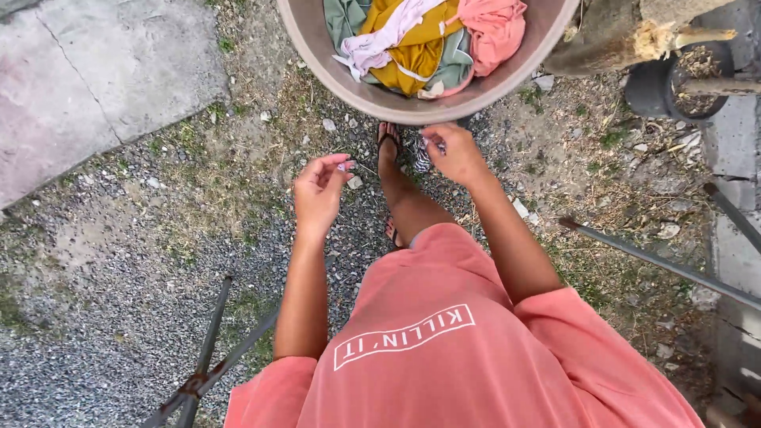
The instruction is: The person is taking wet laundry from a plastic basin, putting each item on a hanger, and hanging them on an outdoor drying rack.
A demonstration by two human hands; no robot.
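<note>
Left hand: the left hand (319,190) hangs palm-up over the gravel, fingers loosely curled with the tips apart, holding nothing
Right hand: the right hand (453,150) sits just near of the basin rim, thumb and fingertips drawn together; whether they pinch something small cannot be told
Basin: a round taupe plastic basin (361,89) stands on the ground at the far side, straight ahead of both hands
Laundry: a heap of crumpled clothes fills it, a mustard-yellow garment (412,51) in the middle, a salmon-pink cloth (495,28) on the right, a pale pink strip draped across
Doing it well: judging by the reach, one piece is best lifted by a loose top fold, straight up, so the tangled pieces do not drag out onto the dirt
Edges: the basin rim lies just beyond the right knuckles; a splintered log end (626,36) crowds the far right
Open room: dark metal rods (208,357) cross at the near left and a long grey metal bar (658,261) slants at the right, leaving free gravel between them around the sandalled feet
</note>
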